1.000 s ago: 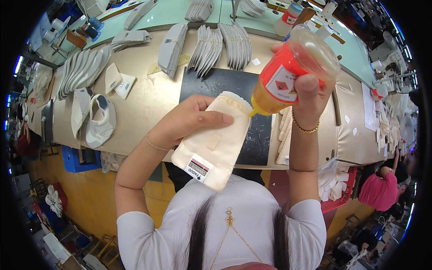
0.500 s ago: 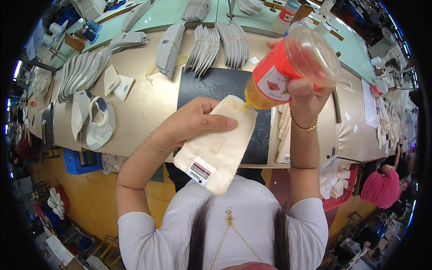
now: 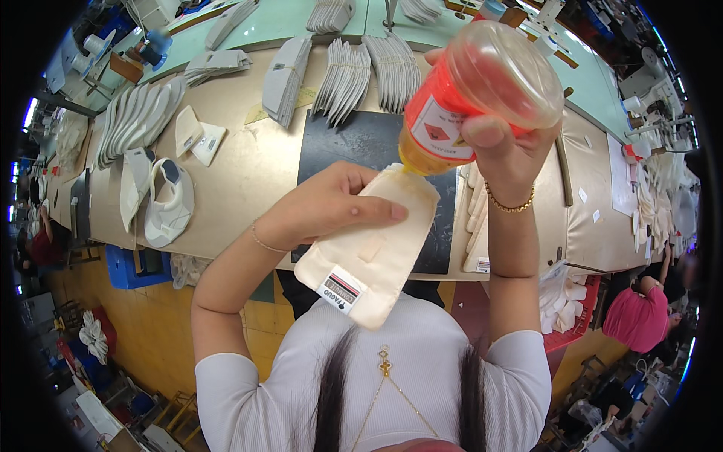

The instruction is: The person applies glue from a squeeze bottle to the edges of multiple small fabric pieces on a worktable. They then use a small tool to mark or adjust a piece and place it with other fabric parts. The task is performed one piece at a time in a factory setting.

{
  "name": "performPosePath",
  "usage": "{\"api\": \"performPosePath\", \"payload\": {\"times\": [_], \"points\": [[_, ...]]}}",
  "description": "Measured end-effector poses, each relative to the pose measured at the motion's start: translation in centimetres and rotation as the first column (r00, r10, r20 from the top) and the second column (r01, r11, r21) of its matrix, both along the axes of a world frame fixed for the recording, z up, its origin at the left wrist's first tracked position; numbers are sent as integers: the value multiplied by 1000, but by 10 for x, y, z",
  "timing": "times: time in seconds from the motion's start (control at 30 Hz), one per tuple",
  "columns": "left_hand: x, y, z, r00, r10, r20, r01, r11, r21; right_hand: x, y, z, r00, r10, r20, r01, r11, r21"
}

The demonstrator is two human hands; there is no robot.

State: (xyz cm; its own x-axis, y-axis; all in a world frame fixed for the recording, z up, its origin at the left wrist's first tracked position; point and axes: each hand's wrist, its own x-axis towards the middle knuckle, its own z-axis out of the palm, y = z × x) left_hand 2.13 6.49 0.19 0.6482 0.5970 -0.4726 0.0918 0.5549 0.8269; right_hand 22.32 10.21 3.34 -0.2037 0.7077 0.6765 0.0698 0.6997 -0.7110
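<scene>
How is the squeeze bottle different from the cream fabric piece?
The squeeze bottle is round and bulky; the cream fabric piece is flat. The bottle is red, yellow and clear, the piece mainly cream. The right hand holds the bottle nozzle-down; the left hand pinches the piece. Both are labelled.

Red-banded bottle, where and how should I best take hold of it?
Take the bottle around its red middle, probably from the right: its round body suits a wraparound hold, and its yellow end tilts down-left toward the cream piece.
</scene>
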Motion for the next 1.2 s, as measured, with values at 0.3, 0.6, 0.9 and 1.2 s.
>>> {"api": "performPosePath", "payload": {"times": [0.3,0.6,0.9,1.2], "points": [[-5,2,2,998,67,10,-67,998,14,19,-18,-7,991,-124,-44,122,991,-48],[-5,-2,-7,969,214,126,-228,969,101,83,-15,-45,853,4,-522,-271,858,-437],[41,34,-91,895,368,253,-442,813,380,93,-49,-116,923,126,-364,-378,480,-792],[-98,108,-145,640,741,-203,-42,298,954,202,-77,-128,825,-421,-377,-64,593,-802]]}}
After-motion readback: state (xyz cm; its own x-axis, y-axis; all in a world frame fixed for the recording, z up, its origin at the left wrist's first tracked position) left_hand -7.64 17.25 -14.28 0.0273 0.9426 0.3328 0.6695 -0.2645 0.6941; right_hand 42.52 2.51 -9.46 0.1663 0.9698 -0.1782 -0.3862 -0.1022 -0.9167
